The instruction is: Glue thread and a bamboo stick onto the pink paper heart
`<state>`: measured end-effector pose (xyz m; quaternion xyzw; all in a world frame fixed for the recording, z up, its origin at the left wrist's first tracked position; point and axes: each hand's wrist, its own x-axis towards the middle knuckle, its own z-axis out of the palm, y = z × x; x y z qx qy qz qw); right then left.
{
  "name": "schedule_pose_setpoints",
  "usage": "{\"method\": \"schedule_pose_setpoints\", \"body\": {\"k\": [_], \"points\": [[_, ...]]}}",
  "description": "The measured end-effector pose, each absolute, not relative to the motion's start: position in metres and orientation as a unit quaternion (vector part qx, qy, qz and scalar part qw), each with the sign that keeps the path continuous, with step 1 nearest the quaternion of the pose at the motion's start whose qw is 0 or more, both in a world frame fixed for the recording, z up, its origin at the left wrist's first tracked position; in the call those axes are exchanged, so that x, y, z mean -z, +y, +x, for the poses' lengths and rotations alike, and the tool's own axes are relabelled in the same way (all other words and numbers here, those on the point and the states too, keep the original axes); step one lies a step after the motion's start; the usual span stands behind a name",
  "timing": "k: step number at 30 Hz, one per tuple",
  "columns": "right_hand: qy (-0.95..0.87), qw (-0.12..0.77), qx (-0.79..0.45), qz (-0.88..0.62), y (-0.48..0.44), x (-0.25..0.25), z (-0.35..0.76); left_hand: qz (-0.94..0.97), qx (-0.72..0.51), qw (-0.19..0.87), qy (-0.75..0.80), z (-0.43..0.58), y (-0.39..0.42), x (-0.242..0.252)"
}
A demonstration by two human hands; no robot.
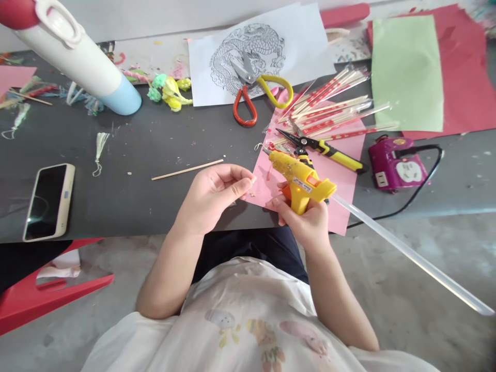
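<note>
My right hand [304,219] is wrapped round the grip of a yellow hot glue gun [298,175], whose nozzle points up and left over a pink sheet [349,183]. A long clear glue stick [406,253] juts from the back of the gun toward the lower right. My left hand [217,194] is curled with thumb and forefinger pinched together just left of the gun; whatever sits in the pinch is too small to make out. Both hands hover at the near edge of the dark table [147,150].
A thin wooden stick [188,169] lies left of my hands, a phone [48,201] at the far left. Pliers [321,147], wrapped sticks [333,108], scissors [251,90] on a dragon drawing [251,49], a purple socket [397,168], a white-blue bottle [83,62] and paper sheets [406,72] lie behind.
</note>
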<state>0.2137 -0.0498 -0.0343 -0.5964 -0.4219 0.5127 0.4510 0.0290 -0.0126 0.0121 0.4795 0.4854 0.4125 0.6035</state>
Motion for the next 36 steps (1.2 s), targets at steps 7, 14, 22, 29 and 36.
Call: {"method": "schedule_pose_setpoints", "body": {"k": [7, 14, 22, 29, 36], "points": [[-0.421, 0.487, -0.512, -0.569, -0.055, 0.013, 0.214, 0.686, -0.416, 0.305, 0.512, 0.047, -0.04, -0.004], [-0.402, 0.492, -0.554, -0.538, -0.058, 0.01, 0.217, 0.793, -0.364, 0.12, 0.473, 0.054, -0.053, -0.005], [-0.395, 0.497, -0.601, -0.485, -0.061, 0.006, 0.22, 0.785, -0.427, 0.129, 0.431, 0.055, -0.061, 0.001], [-0.41, 0.506, -0.598, -0.466, -0.067, 0.004, 0.219, 0.682, -0.495, 0.289, 0.454, 0.061, -0.074, 0.01], [-0.45, 0.512, -0.538, -0.496, -0.074, 0.0, 0.216, 0.601, -0.499, 0.414, 0.467, 0.06, -0.083, 0.008]]}}
